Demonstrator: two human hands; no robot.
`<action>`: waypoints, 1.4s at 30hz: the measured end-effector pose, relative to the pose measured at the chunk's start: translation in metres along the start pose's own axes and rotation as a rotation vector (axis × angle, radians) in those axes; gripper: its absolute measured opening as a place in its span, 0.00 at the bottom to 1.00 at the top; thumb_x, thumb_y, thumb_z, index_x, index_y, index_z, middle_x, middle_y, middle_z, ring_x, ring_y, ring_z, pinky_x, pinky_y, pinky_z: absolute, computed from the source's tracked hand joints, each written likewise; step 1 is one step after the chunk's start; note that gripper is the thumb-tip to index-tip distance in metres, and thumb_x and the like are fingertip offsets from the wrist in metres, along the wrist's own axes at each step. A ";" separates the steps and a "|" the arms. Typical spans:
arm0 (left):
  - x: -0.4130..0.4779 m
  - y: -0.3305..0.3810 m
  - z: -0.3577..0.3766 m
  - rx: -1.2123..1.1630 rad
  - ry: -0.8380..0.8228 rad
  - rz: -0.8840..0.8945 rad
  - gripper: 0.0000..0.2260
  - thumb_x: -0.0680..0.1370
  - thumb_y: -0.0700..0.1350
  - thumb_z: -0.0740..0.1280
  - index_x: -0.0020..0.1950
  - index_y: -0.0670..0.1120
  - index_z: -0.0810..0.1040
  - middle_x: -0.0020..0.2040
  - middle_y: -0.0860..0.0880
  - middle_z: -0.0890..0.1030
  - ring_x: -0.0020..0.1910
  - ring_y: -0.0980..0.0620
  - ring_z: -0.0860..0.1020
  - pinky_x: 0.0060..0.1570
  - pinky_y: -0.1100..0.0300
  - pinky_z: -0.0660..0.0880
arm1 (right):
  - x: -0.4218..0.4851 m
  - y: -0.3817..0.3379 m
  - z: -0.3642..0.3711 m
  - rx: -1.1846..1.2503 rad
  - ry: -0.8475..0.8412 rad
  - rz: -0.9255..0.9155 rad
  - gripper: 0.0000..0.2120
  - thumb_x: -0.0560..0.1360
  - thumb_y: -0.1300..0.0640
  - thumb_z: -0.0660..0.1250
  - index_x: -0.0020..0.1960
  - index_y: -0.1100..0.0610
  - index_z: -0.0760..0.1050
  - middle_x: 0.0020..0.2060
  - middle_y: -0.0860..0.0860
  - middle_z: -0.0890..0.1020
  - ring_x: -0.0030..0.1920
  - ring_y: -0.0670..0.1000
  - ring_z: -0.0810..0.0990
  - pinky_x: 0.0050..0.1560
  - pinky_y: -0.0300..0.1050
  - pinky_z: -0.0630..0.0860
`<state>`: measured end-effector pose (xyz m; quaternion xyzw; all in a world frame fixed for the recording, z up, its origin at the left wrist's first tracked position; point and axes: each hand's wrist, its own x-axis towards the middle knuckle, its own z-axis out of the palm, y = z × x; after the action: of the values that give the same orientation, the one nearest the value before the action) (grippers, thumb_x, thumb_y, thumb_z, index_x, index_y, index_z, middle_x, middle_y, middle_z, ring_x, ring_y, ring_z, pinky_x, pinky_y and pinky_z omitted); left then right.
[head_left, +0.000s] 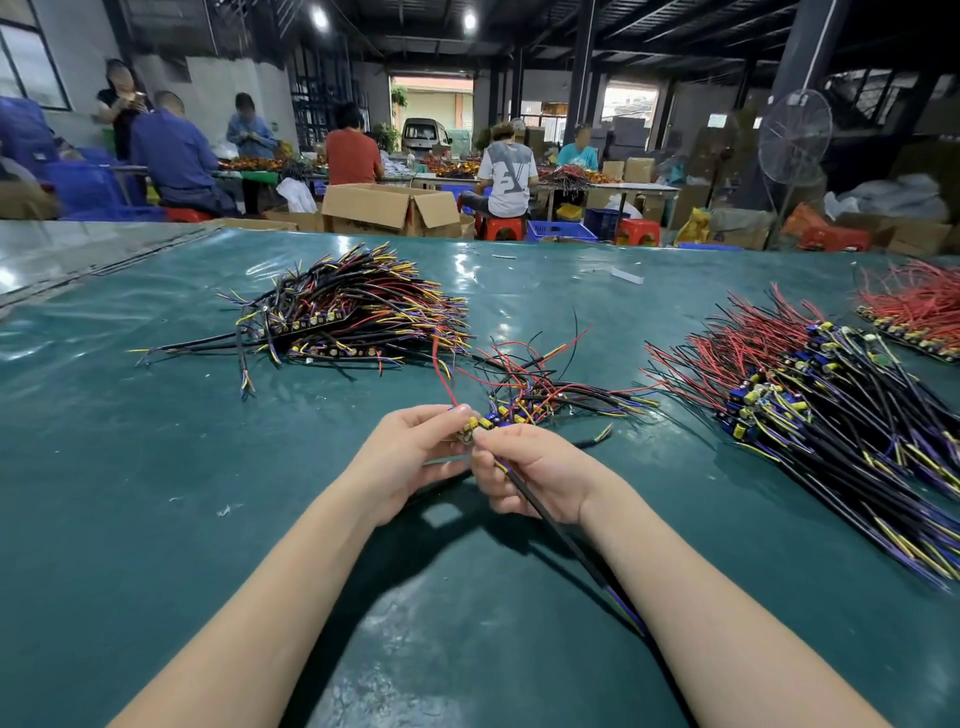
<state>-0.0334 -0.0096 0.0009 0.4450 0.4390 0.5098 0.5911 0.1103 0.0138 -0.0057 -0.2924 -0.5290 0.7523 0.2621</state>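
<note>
My left hand (410, 457) and my right hand (530, 475) meet over the green table mat (156, 467). Between their fingertips sits a small circuit board (470, 428) with yellow capacitors. The left hand pinches the board, and a red wire (441, 371) rises from it. The right hand pinches the board's near edge and curls round a black cable (558, 535) that runs back toward me and ends in yellow and purple leads. Just beyond the hands lies a small tangle of wired boards (535, 395).
A big heap of black, yellow and purple wired boards (358, 312) lies at the back left. A long pile of red and black ones (810, 395) fills the right, with another red bundle (914, 312) behind. Seated workers, boxes and a fan stand beyond the table.
</note>
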 end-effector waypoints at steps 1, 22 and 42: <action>0.001 0.000 -0.001 -0.006 0.039 0.015 0.07 0.77 0.42 0.64 0.40 0.46 0.80 0.32 0.52 0.81 0.32 0.56 0.77 0.30 0.68 0.75 | 0.000 -0.001 0.000 -0.008 0.020 0.008 0.19 0.78 0.55 0.56 0.29 0.54 0.71 0.21 0.46 0.70 0.19 0.42 0.65 0.20 0.31 0.62; 0.007 0.006 -0.015 -0.167 0.236 0.211 0.04 0.74 0.36 0.66 0.40 0.42 0.78 0.26 0.55 0.78 0.24 0.62 0.75 0.30 0.70 0.76 | 0.000 -0.008 -0.001 -0.008 0.166 -0.031 0.11 0.77 0.64 0.60 0.39 0.61 0.77 0.19 0.48 0.72 0.18 0.40 0.67 0.15 0.29 0.59; 0.014 0.011 -0.050 -0.457 0.522 0.263 0.08 0.77 0.34 0.64 0.38 0.42 0.74 0.23 0.55 0.77 0.22 0.62 0.75 0.30 0.71 0.76 | -0.007 -0.011 -0.032 0.126 0.169 -0.240 0.18 0.72 0.59 0.63 0.23 0.55 0.73 0.16 0.45 0.65 0.16 0.39 0.59 0.15 0.28 0.55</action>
<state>-0.0835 0.0096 -0.0002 0.2090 0.3888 0.7626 0.4728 0.1392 0.0323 -0.0028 -0.2722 -0.4881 0.7199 0.4116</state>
